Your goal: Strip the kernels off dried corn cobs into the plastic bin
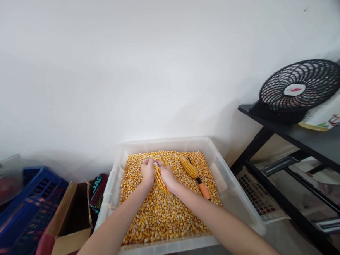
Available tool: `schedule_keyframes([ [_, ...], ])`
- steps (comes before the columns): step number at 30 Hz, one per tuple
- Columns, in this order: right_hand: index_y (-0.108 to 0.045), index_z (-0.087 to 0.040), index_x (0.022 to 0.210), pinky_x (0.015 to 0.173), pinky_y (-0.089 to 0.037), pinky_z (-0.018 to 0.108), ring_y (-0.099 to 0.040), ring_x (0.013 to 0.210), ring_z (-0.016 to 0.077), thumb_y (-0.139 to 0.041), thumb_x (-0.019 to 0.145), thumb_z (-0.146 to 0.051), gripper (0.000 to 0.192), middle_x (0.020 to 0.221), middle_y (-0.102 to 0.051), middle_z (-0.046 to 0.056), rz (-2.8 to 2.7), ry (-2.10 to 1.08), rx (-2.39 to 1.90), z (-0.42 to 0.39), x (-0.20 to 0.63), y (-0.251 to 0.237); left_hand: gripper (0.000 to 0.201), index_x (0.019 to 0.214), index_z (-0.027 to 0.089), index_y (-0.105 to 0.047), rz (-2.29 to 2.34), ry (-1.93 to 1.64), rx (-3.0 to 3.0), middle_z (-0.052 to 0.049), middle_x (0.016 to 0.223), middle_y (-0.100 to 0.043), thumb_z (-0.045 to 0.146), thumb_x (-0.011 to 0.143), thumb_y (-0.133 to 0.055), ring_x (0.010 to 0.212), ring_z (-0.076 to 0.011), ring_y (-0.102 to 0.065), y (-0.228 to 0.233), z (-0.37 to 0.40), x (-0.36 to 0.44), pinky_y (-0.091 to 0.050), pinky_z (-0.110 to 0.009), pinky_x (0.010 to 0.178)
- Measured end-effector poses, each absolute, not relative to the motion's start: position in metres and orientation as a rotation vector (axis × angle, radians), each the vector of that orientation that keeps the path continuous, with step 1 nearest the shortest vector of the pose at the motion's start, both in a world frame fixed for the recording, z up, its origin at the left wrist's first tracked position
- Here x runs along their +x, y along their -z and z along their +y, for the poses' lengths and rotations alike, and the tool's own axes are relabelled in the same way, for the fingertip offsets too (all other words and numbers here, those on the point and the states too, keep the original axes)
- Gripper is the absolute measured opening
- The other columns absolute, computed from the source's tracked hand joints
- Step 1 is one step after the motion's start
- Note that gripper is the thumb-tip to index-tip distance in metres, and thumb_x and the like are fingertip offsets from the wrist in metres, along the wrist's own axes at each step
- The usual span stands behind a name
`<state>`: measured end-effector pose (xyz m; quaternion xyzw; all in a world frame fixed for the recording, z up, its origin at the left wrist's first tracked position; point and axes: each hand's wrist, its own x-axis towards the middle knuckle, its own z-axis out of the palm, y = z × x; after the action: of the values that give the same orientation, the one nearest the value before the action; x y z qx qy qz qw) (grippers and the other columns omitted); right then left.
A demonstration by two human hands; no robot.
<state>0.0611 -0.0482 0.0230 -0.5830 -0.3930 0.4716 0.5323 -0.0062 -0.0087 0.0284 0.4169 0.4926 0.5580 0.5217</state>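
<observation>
1. Sitting close to the white wall [154, 66], a broad, translucent white plastic tub [166, 247] spans the space before the person.
2. Loose yellow-and-cream corn kernels [165, 221] lie thickly across most of its bottom; I'd judge plenty is already done.
3. The left hand [148, 172] curls in at the far end of a plump yellow corn cob [160, 180], while the right hand [167, 177] hugs its right side; both hold it, though some fingers are hidden from me.
4. A slim, dark-shafted tool with an orange handle [204, 191] lies at the right, no hand on it.
5. That held cob is over the tub's middle, its rows looking nearly full, so most seems left. Its long axis runs away from the person, far tip slightly left, near end pointing bodyward.
6. A second, kernel-covered yellow cob [188, 167] lies against the tool, untouched, slanting likewise.
</observation>
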Motion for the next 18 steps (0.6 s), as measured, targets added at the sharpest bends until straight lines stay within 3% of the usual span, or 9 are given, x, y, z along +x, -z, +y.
schedule_keyframes([
  [8, -0.067, -0.019, 0.090, 0.076, -0.042, 0.030, -0.059, 0.082, 0.0191, -0.041, 0.078, -0.058, 0.048, 0.081, -0.067, 0.003, -1.180, -1.179, -1.214, -0.051, 0.061, -0.030, 0.022, 0.061, 0.014, -0.061, 1.171, -1.370, 0.902, -0.004, 0.064, -0.062, 0.029, 0.062, -0.046, 0.064, -0.0170, -0.056, -0.042, -0.004, -0.013, -0.042, -0.027, 0.063],
  [18, -0.066, -0.016, 0.086, 0.068, -0.045, 0.029, -0.060, 0.072, 0.0182, -0.040, 0.079, -0.053, 0.046, 0.073, -0.067, 0.004, -0.666, -1.428, -1.128, -0.048, 0.060, -0.030, 0.018, 0.057, 0.014, -0.060, 1.144, -1.381, 0.999, -0.004, 0.063, -0.062, 0.027, 0.059, -0.048, 0.065, -0.0172, -0.056, -0.043, -0.009, -0.008, -0.041, -0.027, 0.066],
])
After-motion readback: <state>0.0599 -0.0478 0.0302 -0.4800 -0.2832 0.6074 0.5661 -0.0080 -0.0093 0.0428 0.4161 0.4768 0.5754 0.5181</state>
